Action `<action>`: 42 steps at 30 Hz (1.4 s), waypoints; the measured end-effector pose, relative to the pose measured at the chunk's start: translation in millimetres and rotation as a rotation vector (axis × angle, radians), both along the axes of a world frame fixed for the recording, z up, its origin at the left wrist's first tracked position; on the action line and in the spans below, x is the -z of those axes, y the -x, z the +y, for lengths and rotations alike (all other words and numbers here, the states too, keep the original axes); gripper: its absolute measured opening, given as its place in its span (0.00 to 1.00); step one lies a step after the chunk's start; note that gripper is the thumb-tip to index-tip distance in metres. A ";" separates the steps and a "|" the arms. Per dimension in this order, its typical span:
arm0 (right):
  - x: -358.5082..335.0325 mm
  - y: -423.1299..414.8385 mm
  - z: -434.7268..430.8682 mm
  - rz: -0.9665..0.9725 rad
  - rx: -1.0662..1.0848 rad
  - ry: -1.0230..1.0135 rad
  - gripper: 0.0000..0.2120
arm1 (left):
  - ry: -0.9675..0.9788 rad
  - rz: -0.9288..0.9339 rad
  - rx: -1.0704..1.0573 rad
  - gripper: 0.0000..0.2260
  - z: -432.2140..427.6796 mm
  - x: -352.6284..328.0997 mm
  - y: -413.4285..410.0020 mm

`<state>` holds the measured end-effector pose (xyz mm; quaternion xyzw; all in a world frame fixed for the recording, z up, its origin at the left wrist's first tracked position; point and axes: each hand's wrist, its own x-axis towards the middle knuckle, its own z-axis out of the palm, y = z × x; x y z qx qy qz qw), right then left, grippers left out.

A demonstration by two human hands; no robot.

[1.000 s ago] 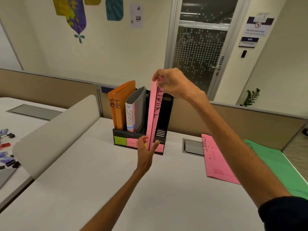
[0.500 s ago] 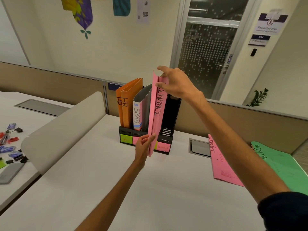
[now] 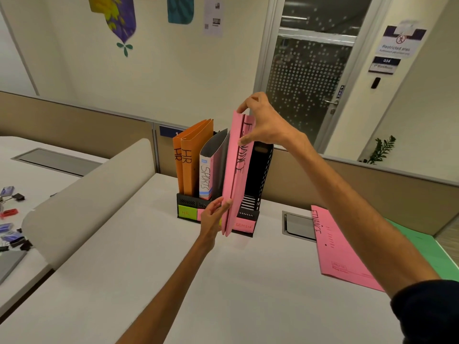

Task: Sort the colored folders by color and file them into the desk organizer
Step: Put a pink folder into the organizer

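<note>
A black desk organizer (image 3: pixel 260 167) stands at the back of the white desk. Two orange folders (image 3: pixel 190 157) marked HR and a grey folder (image 3: pixel 211 167) marked SPORTS stand in its left slots. A pink folder (image 3: pixel 234 175) marked FINANCE is upright at the front of the organizer, its lower edge in front of the base. My right hand (image 3: pixel 263 122) pinches its top edge. My left hand (image 3: pixel 214 216) presses flat against its lower left side. A second pink folder (image 3: pixel 340 247) and a green folder (image 3: pixel 437 252) lie flat at the right.
A curved beige divider (image 3: pixel 82 199) separates this desk from the left one, where small clips and cards (image 3: pixel 10 217) lie scattered. A grey cable hatch (image 3: pixel 295 225) is set in the desk right of the organizer. A partition runs along the back.
The pink folder has tilted, its top leaning back against the organizer. My right hand moved from gripping its top to pinching the top edge with fingertips. The camera shifted closer.
</note>
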<state>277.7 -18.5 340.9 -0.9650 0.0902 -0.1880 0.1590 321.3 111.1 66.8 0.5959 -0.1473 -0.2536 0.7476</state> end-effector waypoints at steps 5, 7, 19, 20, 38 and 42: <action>2.8 -9.0 -3.8 0.035 -0.053 -0.058 0.34 | -0.015 -0.027 0.060 0.13 -0.5 -0.9 -6.2; 2.4 -14.8 -5.1 0.019 -0.063 -0.070 0.34 | -0.028 -0.052 0.082 0.14 0.3 -2.1 -9.5; 5.6 -49.3 -28.0 0.021 -0.031 -0.045 0.35 | -0.054 -0.096 0.105 0.13 -18.9 2.6 -40.1; 7.5 -52.0 -31.8 0.024 -0.019 -0.036 0.35 | -0.055 -0.093 0.114 0.13 -21.4 3.1 -43.9; 42.0 -84.0 -78.3 -0.045 0.067 -0.026 0.34 | -0.343 -0.495 0.153 0.25 -43.3 40.8 -94.7; 46.8 -85.5 -79.2 -0.092 0.066 0.001 0.34 | -0.595 -0.646 0.199 0.32 -34.2 57.8 -101.9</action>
